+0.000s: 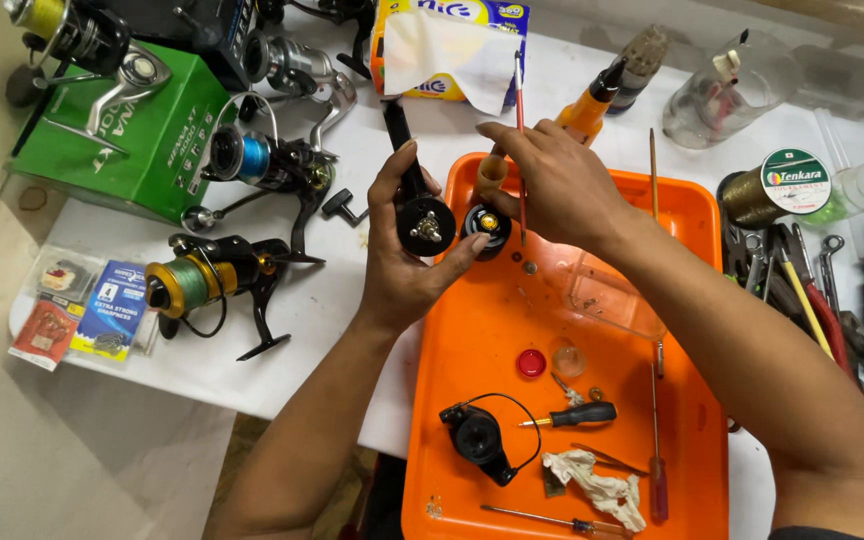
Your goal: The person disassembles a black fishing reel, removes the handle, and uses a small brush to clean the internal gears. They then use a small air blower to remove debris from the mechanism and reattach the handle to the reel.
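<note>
Presently, the left hand [402, 255] is clenched round a black reel body [420, 215], held upright above the far left corner of the orange tray [472, 400], its round face and metal centre shaft turned toward the camera. The right hand [552, 185] grasps a thin red-handled brush [520, 150] between its fingers, the brush upright and its lower end just beside a small black part with a gold centre [485, 226], which sits next to the reel body; what supports that part cannot be told. On the near tray floor lie a black reel housing with bail wire [479, 440], a black-handled screwdriver [577, 415], a red cap [531, 362] and a crumpled rag [597, 488]. Left on the white bench [352, 290] rest a reel with gold-green line [207, 285] and a green box [142, 140].
</note>
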